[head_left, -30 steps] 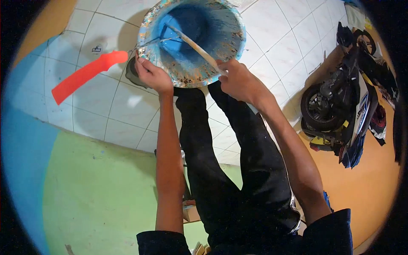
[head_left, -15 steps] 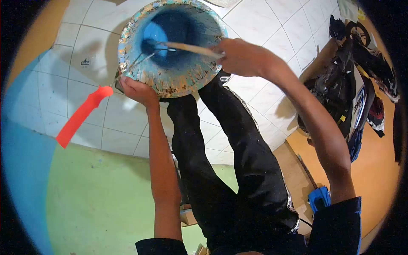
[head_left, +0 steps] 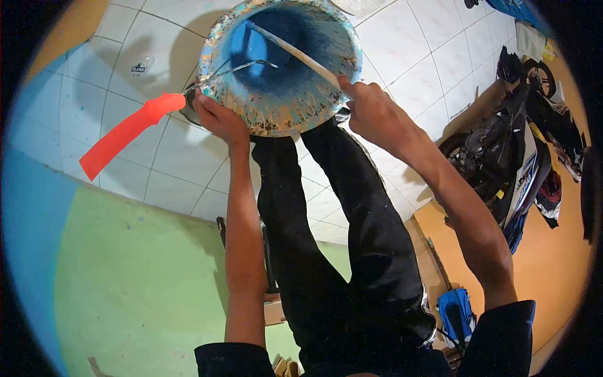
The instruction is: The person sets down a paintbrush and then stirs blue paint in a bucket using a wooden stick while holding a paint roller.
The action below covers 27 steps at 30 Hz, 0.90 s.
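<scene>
A blue bucket [head_left: 295,110] with a paint-spattered rim and inner wall is at the top centre, its opening facing me. My left hand [head_left: 220,119] is closed at the bucket's lower left rim, its fingers beside a thin metal rod [head_left: 232,69] that reaches over the opening. A red-orange strip [head_left: 129,132] extends left from near those fingers. In my right hand [head_left: 377,116], at the right of the rim, is the end of a wooden stick [head_left: 298,55], which slants up and left across the opening.
White tiles [head_left: 169,151] lie around the bucket. A motorbike [head_left: 524,169] and clothes are at the right. A blue bag [head_left: 456,314] is at the lower right, and a small cardboard box [head_left: 274,312] sits near my left forearm.
The view has shifted, with the bucket and both hands now further right in it. The stick now slants more steeply, its far end higher. The red-orange strip lies flatter.
</scene>
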Each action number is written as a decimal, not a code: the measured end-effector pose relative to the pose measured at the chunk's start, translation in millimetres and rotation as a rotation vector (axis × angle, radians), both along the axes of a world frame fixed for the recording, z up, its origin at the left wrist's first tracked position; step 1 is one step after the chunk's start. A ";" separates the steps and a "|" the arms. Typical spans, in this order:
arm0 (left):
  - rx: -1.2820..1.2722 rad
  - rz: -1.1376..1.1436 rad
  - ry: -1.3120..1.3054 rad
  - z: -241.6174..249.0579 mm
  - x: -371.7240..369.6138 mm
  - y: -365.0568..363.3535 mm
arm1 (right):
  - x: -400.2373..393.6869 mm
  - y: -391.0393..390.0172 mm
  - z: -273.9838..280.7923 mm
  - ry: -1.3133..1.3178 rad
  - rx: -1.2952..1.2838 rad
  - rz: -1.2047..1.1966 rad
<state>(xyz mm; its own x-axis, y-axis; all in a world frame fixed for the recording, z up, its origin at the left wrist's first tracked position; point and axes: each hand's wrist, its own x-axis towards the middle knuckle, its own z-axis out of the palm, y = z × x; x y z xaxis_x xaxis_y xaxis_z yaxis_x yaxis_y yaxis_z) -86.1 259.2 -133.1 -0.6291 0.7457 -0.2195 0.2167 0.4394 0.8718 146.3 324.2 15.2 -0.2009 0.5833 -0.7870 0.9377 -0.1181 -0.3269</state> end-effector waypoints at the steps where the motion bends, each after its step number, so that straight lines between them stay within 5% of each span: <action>1: -0.011 0.004 -0.010 -2.4 -1.1 -0.3 | -1.3 1.1 2.0 0.006 -0.011 -0.012; 27: 0.048 0.015 -0.020 -8.7 -1.3 0.3 | -6.3 -1.0 10.6 -0.040 -0.084 0.044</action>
